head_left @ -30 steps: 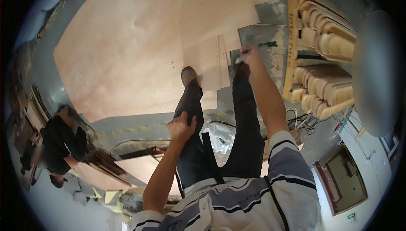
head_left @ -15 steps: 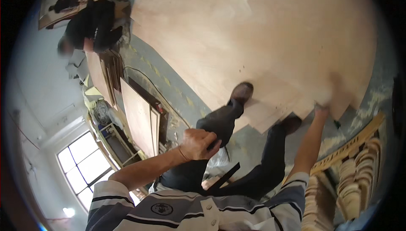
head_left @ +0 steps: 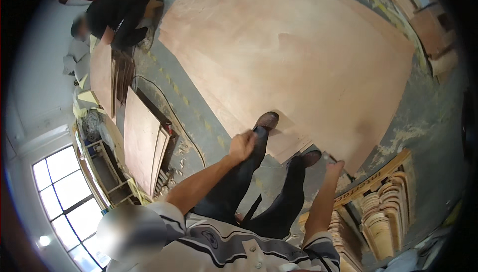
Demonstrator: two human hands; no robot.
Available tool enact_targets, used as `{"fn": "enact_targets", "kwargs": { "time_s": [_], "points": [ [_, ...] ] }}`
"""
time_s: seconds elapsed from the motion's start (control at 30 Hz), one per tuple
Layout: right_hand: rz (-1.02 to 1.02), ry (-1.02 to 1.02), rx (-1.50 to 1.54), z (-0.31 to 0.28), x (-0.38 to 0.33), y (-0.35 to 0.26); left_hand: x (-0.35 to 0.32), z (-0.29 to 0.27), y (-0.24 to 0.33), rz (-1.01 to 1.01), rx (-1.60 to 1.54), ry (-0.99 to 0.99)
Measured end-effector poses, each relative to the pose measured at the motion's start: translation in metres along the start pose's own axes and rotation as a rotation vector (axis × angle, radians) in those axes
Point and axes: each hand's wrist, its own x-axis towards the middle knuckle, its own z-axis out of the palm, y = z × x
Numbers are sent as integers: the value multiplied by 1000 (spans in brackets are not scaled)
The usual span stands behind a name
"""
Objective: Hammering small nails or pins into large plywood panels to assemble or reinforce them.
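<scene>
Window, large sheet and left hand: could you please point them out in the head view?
Window [head_left: 72,190], head view: on a pane.
Large sheet [head_left: 289,68], head view: middle of its upper face.
Left hand [head_left: 242,145], head view: back of the hand.

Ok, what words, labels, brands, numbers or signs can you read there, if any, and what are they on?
Wooden rail at lower right: dark lettering, which I won't quote.
Striped shirt: an emblem, too blurred to read.
Co-worker's dark clothing: small pale marks, too small to read.
Slim object in the right hand, and large wooden sheet: no readable text.
</scene>
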Motion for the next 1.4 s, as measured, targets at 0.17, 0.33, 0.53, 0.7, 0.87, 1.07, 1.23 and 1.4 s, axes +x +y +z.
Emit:
{"fn": "enact_targets", "kwargs": {
  "time_s": [0.17,0.33,0.53,0.7,0.87,1.07,1.23,1.4],
  "points": [
    [-58,-47,-135,18,-125,-16,78,-36,-89,-954,-850,178],
    [3,154,157,81,-272,-33,164,-108,-109,-809,-1137,72],
    [21,168,266,58,-300,-17,218,-170,-112,-522,-1123,-161],
    [63,156,66,21,-313,8,227,-188,-105,-514,-1003,-119],
    [202,66,360,22,-379,14,212,-245,-84,-438,-1053,-125],
    [103,59,243,-46,-425,-13,160,-268,-42,-482,-1030,-138],
    [-162,-234,-249,-211,-421,-22,105,-275,-2,-441,-988,-220],
    [341,47,206,-255,-489,-14,60,-282,36,-419,-802,-177]
  ]
}}
